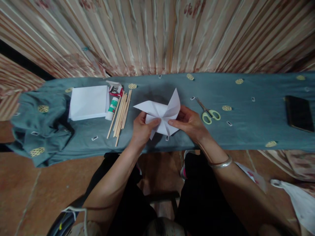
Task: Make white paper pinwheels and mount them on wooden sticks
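Note:
Between my two hands is a white paper pinwheel, its blades folded in toward the middle and pointed tips sticking out. My left hand grips its left side, thumb on top near the centre. On the other side my right hand holds it with the thumb also close to the centre; the other fingers are behind the paper. A pair of scissors with pale green handles lies just right of my right hand. Several wooden sticks lie to the left of my left hand.
On the blue-green cloth at left are a stack of white paper, a glue stick and a small red-and-white box with metal bits inside. A dark phone lies far right. A striped curtain hangs behind.

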Available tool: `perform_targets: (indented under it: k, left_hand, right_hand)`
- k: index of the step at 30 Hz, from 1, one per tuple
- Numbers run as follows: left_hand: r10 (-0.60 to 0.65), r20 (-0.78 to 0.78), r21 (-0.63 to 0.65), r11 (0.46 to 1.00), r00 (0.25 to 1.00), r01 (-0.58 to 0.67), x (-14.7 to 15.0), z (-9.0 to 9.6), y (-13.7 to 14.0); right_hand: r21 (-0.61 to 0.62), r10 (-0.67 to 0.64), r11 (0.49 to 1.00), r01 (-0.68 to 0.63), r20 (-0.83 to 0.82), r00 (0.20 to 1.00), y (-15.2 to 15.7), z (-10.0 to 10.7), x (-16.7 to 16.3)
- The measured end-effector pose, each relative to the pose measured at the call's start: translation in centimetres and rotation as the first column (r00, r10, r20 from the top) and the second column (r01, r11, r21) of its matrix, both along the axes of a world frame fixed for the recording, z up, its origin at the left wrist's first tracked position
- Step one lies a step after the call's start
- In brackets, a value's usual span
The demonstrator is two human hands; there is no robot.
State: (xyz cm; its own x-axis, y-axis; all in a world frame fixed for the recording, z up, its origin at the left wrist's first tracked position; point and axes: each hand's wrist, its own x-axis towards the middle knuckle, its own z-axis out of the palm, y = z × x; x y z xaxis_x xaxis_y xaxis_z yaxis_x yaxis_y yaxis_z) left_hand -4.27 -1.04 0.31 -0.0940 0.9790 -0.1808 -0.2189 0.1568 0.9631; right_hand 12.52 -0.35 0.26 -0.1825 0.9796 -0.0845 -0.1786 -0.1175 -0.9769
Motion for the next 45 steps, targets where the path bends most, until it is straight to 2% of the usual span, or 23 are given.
perform_targets:
  k: [6, 11, 18, 21, 25, 31, 40, 45]
  left_hand:
    - [-0.012, 0.037, -0.008, 1.0, 0.999, 0.013, 0.2, 0.0, 0.0]
    - [0.016, 0.053, -0.003, 1.0, 0.998, -0.016, -0.1, -0.1, 0.1]
    - [0.037, 0.069, -0.014, 0.999, 0.997, -0.036, -0.4, 0.1, 0.1]
    - [0.049, 0.087, -0.02, 0.999, 0.995, -0.047, -0.4, 0.1, 0.2]
    - [0.06, 0.111, -0.019, 0.998, 0.992, -0.058, -0.5, 0.2, 0.2]
    - [0.068, 0.129, -0.065, 0.996, 0.989, -0.06, -0.6, 0.2, 0.2]
    - [0.061, 0.227, -0.113, 0.993, 0.972, -0.036, -0.7, 0.6, 0.0]
    - [0.102, 0.276, -0.109, 0.991, 0.956, -0.074, -1.5, 0.9, 0.2]
  right_hand:
    - [0.072, -0.086, 0.994, 0.079, 0.112, 0.99, -0.1, -0.2, -0.5]
    - [0.125, -0.155, 0.982, 0.141, 0.111, 0.982, -0.1, 0.1, -0.9]
    - [0.125, -0.09, 0.99, 0.072, 0.145, 0.985, -0.3, -0.2, -1.0]
    - [0.13, -0.102, 0.988, 0.083, 0.146, 0.984, -0.2, 0.0, -0.7]
    - [0.169, -0.218, 0.966, 0.195, 0.13, 0.967, 0.5, 0.5, 0.6]
    - [0.112, -0.384, 0.921, 0.372, 0.109, 0.917, 2.2, 0.0, 2.3]
    - [0.119, -0.414, 0.908, 0.401, 0.129, 0.901, 3.7, -0.9, 1.3]
    - [0.092, -0.357, 0.934, 0.346, 0.174, 0.918, 4.4, -1.6, 0.1]
